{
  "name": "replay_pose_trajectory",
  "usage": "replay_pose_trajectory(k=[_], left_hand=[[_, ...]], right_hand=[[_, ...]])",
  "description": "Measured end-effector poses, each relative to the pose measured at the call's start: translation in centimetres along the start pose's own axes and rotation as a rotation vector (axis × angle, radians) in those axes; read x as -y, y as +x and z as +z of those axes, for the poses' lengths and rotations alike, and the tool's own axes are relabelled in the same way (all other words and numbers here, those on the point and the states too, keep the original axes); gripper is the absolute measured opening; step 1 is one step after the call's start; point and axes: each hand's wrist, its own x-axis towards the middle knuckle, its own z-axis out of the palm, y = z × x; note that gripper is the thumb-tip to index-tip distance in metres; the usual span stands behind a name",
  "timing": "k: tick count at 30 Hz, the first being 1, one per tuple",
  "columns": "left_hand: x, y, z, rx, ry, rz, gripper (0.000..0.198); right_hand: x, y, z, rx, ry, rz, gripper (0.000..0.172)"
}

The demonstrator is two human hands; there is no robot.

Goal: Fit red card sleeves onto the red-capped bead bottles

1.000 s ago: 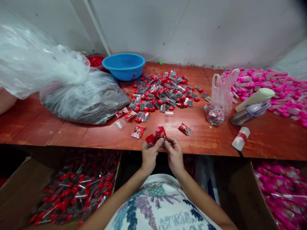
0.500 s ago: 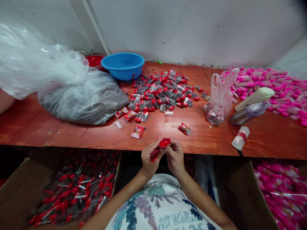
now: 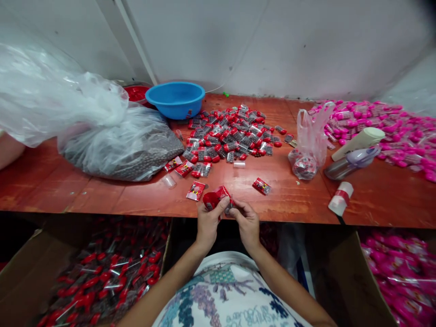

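Observation:
Both my hands meet at the near edge of the red wooden table (image 3: 68, 190). My left hand (image 3: 207, 222) pinches a small red packet (image 3: 215, 198) with thumb and fingers closed. My right hand (image 3: 245, 220) is closed on the same packet from the right side. Loose red packets (image 3: 195, 190) (image 3: 261, 185) lie on the table just beyond my hands. Behind them is a pile of several small clear tubes with red caps (image 3: 228, 134).
A big clear plastic bag of dark beads (image 3: 122, 145) fills the left. A blue bowl (image 3: 175, 97) stands at the back. A small plastic bag (image 3: 308, 145), a handheld tool (image 3: 354, 156) and pink-capped tubes (image 3: 391, 131) lie right. Cardboard boxes of tubes (image 3: 102, 272) (image 3: 402, 272) sit below.
My hands kept working the red packet at the table edge; it was folded narrow half a second ago and now shows flatter between my fingers. The view tilted slightly down.

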Motion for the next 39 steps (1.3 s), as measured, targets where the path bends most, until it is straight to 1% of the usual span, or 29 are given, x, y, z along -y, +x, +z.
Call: replay_pose_trajectory(k=[3, 5, 8, 10, 11, 14, 16, 18, 21, 25, 28, 34, 39], left_hand=[[0.1, 0.2, -0.1, 0.028, 0.009, -0.079, 0.028], [0.3, 0.5, -0.3, 0.058, 0.011, -0.107, 0.031], [0.3, 0.9, -0.5, 0.09, 0.004, -0.139, 0.033], [0.0, 1.2, -0.6, 0.113, -0.026, -0.182, 0.031], [-0.1, 1.3, -0.6, 0.124, -0.05, -0.212, 0.031], [-0.3, 1.4, -0.6, 0.131, -0.1, -0.275, 0.03], [-0.2, 1.3, -0.7, 0.139, -0.074, -0.247, 0.029], [0.1, 1.1, -0.8, 0.154, -0.022, -0.176, 0.028], [0.5, 0.9, -0.8, 0.169, 0.039, -0.1, 0.026], [0.9, 0.9, -0.9, 0.18, 0.086, -0.063, 0.025], [1.0, 0.9, -0.9, 0.186, 0.068, -0.065, 0.026], [1.4, 0.9, -1.1, 0.176, -0.06, -0.139, 0.025], [1.5, 0.7, -1.4, 0.108, -0.063, -0.138, 0.026]], right_hand=[[-0.6, 0.1, -0.6, -0.02, -0.064, -0.016, 0.018], [-0.8, 0.2, -1.0, -0.036, -0.136, -0.047, 0.016], [-1.0, 0.4, -1.3, -0.059, -0.226, -0.084, 0.011], [-0.9, 0.5, -1.2, -0.066, -0.213, -0.067, 0.012], [-0.8, 0.6, -1.1, -0.066, -0.181, -0.045, 0.014], [-0.5, 0.7, -0.8, -0.025, -0.07, 0.026, 0.032], [-0.2, 0.8, -0.7, 0.005, -0.061, 0.03, 0.035], [-0.1, 0.8, -0.6, 0.009, -0.07, 0.014, 0.029], [-0.1, 0.8, -0.5, -0.016, -0.04, 0.007, 0.025], [-0.3, 0.6, -0.4, -0.062, -0.02, 0.001, 0.023], [-0.5, 0.5, -0.3, -0.083, 0.006, 0.02, 0.023], [-0.6, 0.5, 0.1, -0.111, 0.155, 0.115, 0.026], [-0.4, 0.4, 0.3, -0.005, 0.154, 0.127, 0.038]])
